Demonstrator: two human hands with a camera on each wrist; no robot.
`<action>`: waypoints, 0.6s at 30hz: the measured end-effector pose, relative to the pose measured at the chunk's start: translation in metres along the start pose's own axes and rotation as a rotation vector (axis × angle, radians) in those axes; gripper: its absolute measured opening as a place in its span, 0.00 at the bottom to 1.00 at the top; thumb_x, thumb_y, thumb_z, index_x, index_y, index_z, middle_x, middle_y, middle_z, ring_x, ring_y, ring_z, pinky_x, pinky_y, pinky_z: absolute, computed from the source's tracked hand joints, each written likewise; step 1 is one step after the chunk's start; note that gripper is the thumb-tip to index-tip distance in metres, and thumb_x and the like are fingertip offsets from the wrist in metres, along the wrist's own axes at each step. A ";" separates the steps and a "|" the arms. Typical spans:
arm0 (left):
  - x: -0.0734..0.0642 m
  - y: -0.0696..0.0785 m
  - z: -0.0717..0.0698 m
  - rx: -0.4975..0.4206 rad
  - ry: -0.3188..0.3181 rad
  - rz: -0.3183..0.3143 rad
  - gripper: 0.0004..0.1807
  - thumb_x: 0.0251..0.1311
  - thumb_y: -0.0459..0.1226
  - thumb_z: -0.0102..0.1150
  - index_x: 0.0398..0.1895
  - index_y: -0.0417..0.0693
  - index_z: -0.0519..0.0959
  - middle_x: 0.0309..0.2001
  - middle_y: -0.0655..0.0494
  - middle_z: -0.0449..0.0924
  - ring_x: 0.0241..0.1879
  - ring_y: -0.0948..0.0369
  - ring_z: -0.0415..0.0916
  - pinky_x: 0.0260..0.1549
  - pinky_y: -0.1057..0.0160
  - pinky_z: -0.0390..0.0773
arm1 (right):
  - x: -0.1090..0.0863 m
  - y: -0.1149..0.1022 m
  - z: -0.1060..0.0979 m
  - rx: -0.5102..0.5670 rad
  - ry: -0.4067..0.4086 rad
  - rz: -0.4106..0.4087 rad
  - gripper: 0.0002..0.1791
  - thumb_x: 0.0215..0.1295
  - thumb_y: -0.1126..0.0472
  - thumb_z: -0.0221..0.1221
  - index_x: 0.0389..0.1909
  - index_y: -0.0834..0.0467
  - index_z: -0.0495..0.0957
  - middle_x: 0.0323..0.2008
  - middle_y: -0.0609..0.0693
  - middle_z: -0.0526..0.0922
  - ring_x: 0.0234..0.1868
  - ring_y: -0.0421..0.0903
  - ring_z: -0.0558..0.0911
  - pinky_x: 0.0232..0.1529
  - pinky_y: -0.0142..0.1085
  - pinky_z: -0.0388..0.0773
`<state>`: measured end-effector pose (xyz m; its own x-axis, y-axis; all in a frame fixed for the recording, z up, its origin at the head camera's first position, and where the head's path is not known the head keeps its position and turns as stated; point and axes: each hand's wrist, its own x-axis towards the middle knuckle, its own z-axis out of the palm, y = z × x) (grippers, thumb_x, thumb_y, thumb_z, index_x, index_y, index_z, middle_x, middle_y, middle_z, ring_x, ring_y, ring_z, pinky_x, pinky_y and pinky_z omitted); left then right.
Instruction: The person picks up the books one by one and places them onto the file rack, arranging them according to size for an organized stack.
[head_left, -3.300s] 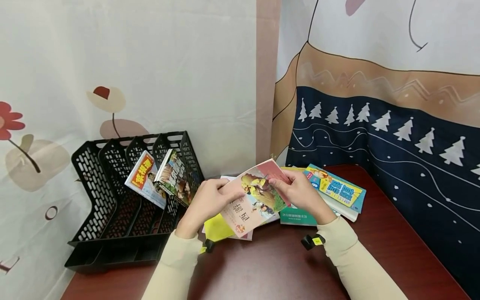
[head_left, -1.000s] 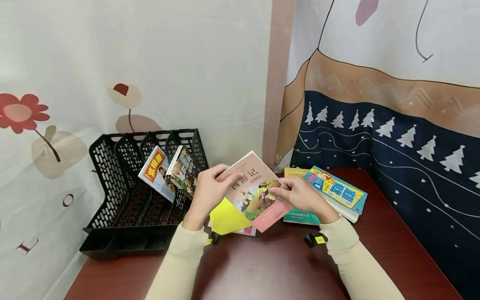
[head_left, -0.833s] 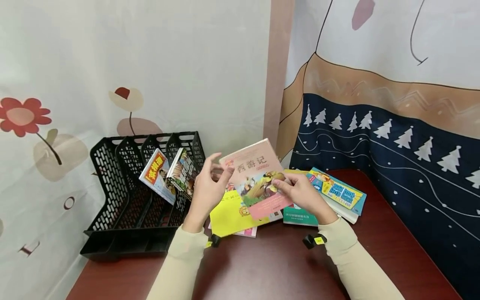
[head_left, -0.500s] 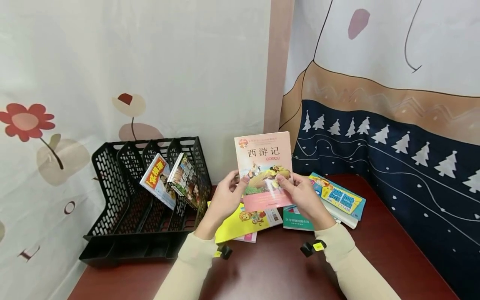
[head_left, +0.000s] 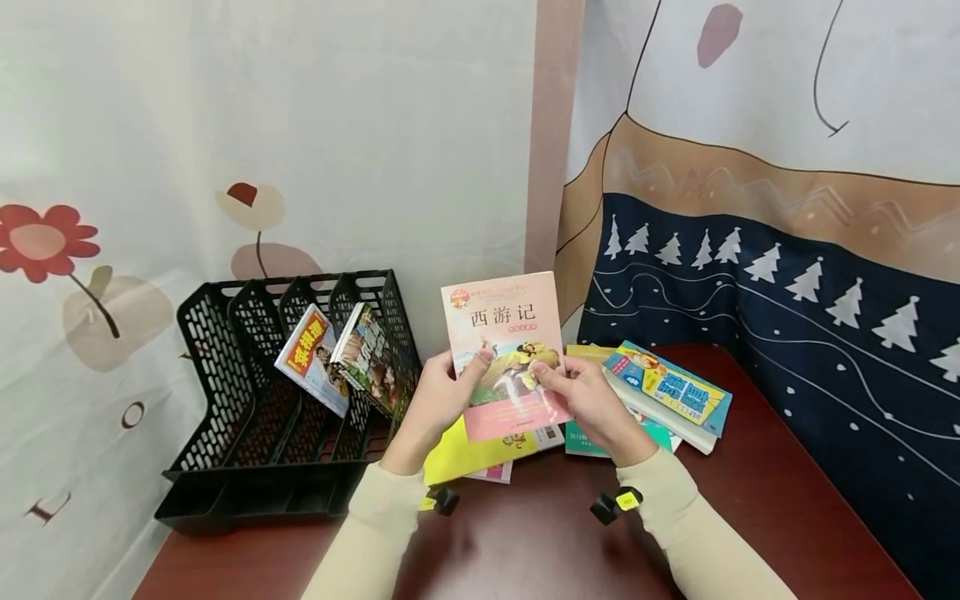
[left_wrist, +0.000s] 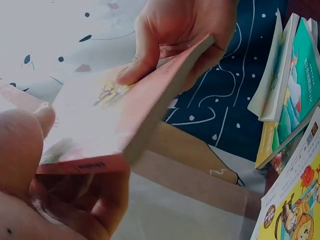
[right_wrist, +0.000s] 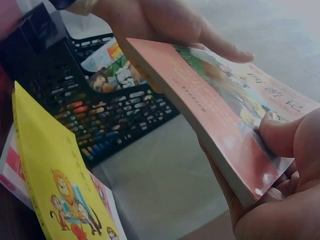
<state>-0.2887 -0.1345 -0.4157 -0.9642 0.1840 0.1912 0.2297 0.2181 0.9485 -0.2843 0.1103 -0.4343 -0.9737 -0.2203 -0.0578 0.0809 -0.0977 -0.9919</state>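
A pink paperback book [head_left: 504,333] with an illustrated front cover stands nearly upright, cover facing the head camera. My left hand [head_left: 438,400] grips its left edge, thumb on the cover and fingers behind. From the other side my right hand [head_left: 596,404] pinches the right edge the same way. In the left wrist view the book's page edges [left_wrist: 167,105] show between both hands. The right wrist view has each thumb lying across the cover of the book [right_wrist: 210,107]. Below it, a yellow book [head_left: 480,454] lies on the table, partly covered by the held book.
On the left stands a black perforated file rack [head_left: 225,375] with several slots. A blue-and-red book [head_left: 313,358] and a dark picture book [head_left: 367,358] lean in it. Several books, including a blue one [head_left: 675,387] and a green one [head_left: 585,442], lie stacked at the right on the brown table [head_left: 525,542].
The pink book was turned from upside down and slanting to upright. My left hand loosened from its corner and regripped the left edge. Lately both hands shifted slightly left with it.
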 end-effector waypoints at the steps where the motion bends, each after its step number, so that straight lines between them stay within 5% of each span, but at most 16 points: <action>1: 0.001 0.000 -0.001 -0.010 -0.003 -0.011 0.24 0.79 0.57 0.63 0.65 0.54 0.86 0.52 0.48 0.94 0.44 0.58 0.91 0.44 0.60 0.89 | 0.000 0.000 0.001 -0.006 -0.007 0.008 0.26 0.84 0.49 0.61 0.70 0.63 0.81 0.58 0.59 0.88 0.48 0.45 0.92 0.49 0.38 0.92; 10: 0.004 0.002 -0.009 -0.022 -0.066 -0.001 0.20 0.79 0.53 0.64 0.60 0.51 0.89 0.49 0.46 0.95 0.42 0.53 0.95 0.44 0.61 0.90 | 0.000 -0.002 0.004 -0.030 -0.048 0.001 0.27 0.84 0.50 0.62 0.71 0.66 0.79 0.56 0.58 0.89 0.47 0.45 0.93 0.50 0.39 0.92; 18: 0.001 -0.002 -0.011 0.087 -0.007 0.012 0.15 0.76 0.50 0.68 0.48 0.49 0.93 0.40 0.51 0.96 0.34 0.63 0.87 0.36 0.63 0.83 | 0.001 0.003 0.003 -0.094 -0.130 -0.003 0.26 0.83 0.54 0.64 0.69 0.68 0.79 0.53 0.56 0.91 0.45 0.44 0.91 0.49 0.35 0.91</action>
<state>-0.2912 -0.1457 -0.4147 -0.9604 0.1940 0.1998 0.2518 0.2983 0.9207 -0.2844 0.1066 -0.4366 -0.9378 -0.3441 -0.0460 0.0519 -0.0080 -0.9986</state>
